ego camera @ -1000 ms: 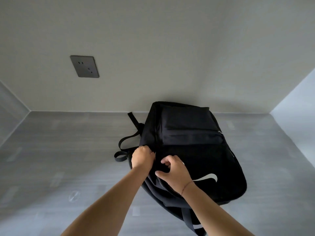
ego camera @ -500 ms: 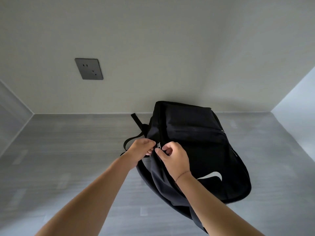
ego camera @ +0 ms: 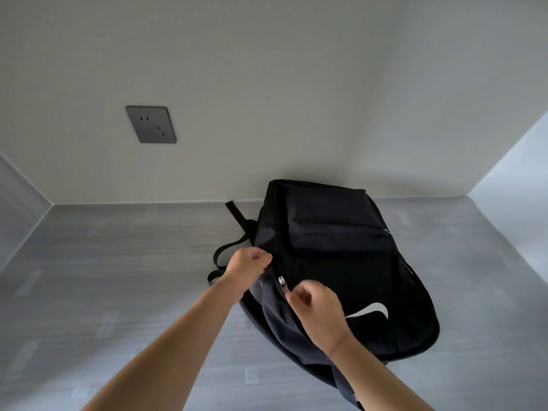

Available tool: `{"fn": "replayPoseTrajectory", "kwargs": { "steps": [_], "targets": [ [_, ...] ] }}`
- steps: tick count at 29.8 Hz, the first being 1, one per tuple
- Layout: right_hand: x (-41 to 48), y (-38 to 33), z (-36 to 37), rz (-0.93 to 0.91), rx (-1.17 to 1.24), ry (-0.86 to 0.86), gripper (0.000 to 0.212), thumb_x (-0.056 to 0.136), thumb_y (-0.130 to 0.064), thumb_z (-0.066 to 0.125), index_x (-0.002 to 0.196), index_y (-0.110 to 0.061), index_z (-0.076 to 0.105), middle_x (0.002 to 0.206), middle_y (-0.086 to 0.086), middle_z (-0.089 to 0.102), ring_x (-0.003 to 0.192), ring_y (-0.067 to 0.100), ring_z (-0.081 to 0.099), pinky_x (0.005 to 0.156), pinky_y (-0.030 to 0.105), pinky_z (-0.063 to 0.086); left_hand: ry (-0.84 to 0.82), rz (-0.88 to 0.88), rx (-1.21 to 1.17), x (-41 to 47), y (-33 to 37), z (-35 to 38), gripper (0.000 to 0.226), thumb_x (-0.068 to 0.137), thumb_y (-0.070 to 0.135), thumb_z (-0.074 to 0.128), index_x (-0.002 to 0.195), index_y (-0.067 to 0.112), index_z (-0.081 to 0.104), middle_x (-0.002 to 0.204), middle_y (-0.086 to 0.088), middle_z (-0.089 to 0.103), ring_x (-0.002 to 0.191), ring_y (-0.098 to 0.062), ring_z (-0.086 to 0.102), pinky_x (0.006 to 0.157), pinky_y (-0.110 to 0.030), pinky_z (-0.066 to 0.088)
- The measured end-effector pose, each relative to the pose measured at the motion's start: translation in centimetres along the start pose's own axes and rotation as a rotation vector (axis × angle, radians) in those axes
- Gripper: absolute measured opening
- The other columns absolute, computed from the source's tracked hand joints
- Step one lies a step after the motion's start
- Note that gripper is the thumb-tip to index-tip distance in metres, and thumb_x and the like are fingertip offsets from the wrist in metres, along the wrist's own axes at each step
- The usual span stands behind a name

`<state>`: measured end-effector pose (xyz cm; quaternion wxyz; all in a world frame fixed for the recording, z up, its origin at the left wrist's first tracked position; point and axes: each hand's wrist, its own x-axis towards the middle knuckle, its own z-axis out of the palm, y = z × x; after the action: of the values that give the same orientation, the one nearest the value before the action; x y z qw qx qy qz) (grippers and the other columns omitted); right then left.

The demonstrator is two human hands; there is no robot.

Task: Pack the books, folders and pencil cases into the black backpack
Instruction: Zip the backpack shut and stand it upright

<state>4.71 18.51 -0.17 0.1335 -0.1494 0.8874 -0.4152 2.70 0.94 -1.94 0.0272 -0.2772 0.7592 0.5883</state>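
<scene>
The black backpack (ego camera: pixel 341 250) with a white swoosh lies on a grey surface, its top toward the far wall and its straps trailing out to the left. My left hand (ego camera: pixel 247 266) pinches the fabric on the backpack's left side. My right hand (ego camera: pixel 318 310) grips the silver zipper pull (ego camera: pixel 281 282) on that same side seam. The zipper looks closed above the pull. No books, folders or pencil cases are in view.
The grey wood-grain surface (ego camera: pixel 118 277) stretches wide to the left and right of the bag. A pale wall rises behind it with a dark power socket (ego camera: pixel 151 124) at upper left. Side walls close in at the far left and far right.
My hands have moved apart: the left stays pinched on the bag's side, the right has slid down toward me along the seam, and the silver zipper pull now shows between them.
</scene>
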Motion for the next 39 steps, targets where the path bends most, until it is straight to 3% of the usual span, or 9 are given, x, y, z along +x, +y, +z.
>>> {"fn": "replayPoseTrajectory", "kwargs": {
  "steps": [9, 13, 15, 17, 21, 26, 32, 37, 39],
  "targets": [
    [-4.9, 2.2, -2.7, -0.069, 0.005, 0.031, 0.023, 0.082, -0.026, 0.062, 0.061, -0.020, 0.055, 0.058, -0.005, 0.054, 0.065, 0.013, 0.055, 0.056, 0.016, 0.042, 0.018, -0.020, 0.089, -1.2, 0.0, 1.1, 0.026, 0.087, 0.029, 0.059, 0.069, 0.009, 0.058, 0.066, -0.008, 0.053, 0.065, -0.021, 0.048, 0.066, -0.032, 0.043],
    [-4.3, 2.0, -1.7, 0.029, -0.057, 0.024, 0.026, 0.086, -0.029, 0.054, 0.061, -0.029, 0.046, 0.063, -0.008, 0.052, 0.064, 0.008, 0.052, 0.070, 0.025, 0.045, -0.176, -0.010, 0.547, -3.9, 1.8, 1.7, 0.058, 0.085, 0.063, 0.048, 0.070, 0.008, 0.063, 0.060, -0.003, 0.060, 0.055, -0.014, 0.056, 0.065, -0.027, 0.047],
    [-4.0, 1.8, -0.9, 0.038, -0.148, 0.052, 0.030, 0.088, -0.029, 0.049, 0.060, -0.033, 0.038, 0.065, -0.011, 0.048, 0.067, 0.007, 0.050, 0.076, 0.030, 0.042, -0.265, 0.015, 0.703, -5.5, 1.8, 2.9, 0.058, 0.083, 0.064, 0.050, 0.059, 0.012, 0.059, 0.047, 0.002, 0.056, 0.045, -0.007, 0.052, 0.052, -0.021, 0.041],
    [-3.9, 1.7, -0.1, 0.027, -0.201, 0.081, 0.027, 0.088, -0.032, 0.048, 0.063, -0.033, 0.039, 0.069, -0.011, 0.050, 0.074, 0.009, 0.051, 0.078, 0.029, 0.037, -0.286, 0.019, 0.752, -6.2, 1.0, 3.8, 0.050, 0.087, 0.052, 0.053, 0.052, 0.016, 0.051, 0.037, 0.006, 0.052, 0.044, -0.006, 0.051, 0.047, -0.018, 0.036],
    [-4.5, 1.8, 0.7, 0.021, -0.333, 0.137, 0.018, 0.087, -0.042, 0.050, 0.080, -0.027, 0.056, 0.088, -0.010, 0.061, 0.087, 0.009, 0.056, 0.080, 0.028, 0.030, -0.188, -0.105, 0.450, -6.4, 0.0, 4.0, 0.037, 0.087, 0.032, 0.060, 0.055, 0.014, 0.057, 0.048, 0.002, 0.059, 0.042, -0.006, 0.055, 0.051, -0.018, 0.040],
    [-5.9, 2.2, -0.1, -0.024, -0.277, 0.179, 0.017, 0.086, -0.036, 0.057, 0.072, -0.027, 0.052, 0.077, -0.010, 0.058, 0.078, 0.008, 0.055, 0.075, 0.027, 0.028, -0.040, -0.153, 0.083, -7.5, -0.7, 3.3, 0.029, 0.084, 0.015, 0.066, 0.059, 0.008, 0.055, 0.058, -0.005, 0.058, 0.045, -0.016, 0.055, 0.055, -0.025, 0.042],
    [-8.3, 3.6, -2.2, -0.102, -0.272, 0.210, 0.019, 0.076, -0.033, 0.058, 0.061, -0.028, 0.047, 0.061, -0.011, 0.050, 0.066, 0.005, 0.051, 0.074, 0.013, 0.025, 0.029, -0.112, 0.022, -8.2, -0.8, 2.3, 0.032, 0.085, 0.013, 0.065, 0.056, 0.009, 0.053, 0.055, -0.004, 0.057, 0.045, -0.015, 0.053, 0.052, -0.024, 0.038],
    [-9.1, 4.2, -3.9, -0.153, -0.276, 0.225, 0.021, 0.074, -0.042, 0.047, 0.060, -0.027, 0.046, 0.059, -0.011, 0.049, 0.065, 0.004, 0.049, 0.072, 0.016, 0.027, 0.039, -0.101, -0.005, -8.4, -0.6, 2.2, 0.027, 0.085, 0.016, 0.064, 0.061, 0.007, 0.059, 0.055, -0.005, 0.058, 0.049, -0.018, 0.052, 0.060, -0.027, 0.041],
    [-9.2, 5.1, -5.5, -0.126, -0.303, 0.282, 0.021, 0.073, -0.040, 0.048, 0.058, -0.028, 0.041, 0.057, -0.009, 0.046, 0.063, 0.009, 0.048, 0.065, 0.023, 0.029, 0.106, -0.131, -0.056, -7.8, -0.7, 1.2, 0.027, 0.085, 0.014, 0.065, 0.059, 0.007, 0.059, 0.053, -0.006, 0.058, 0.047, -0.019, 0.050, 0.061, -0.030, 0.042]
  ]
}}
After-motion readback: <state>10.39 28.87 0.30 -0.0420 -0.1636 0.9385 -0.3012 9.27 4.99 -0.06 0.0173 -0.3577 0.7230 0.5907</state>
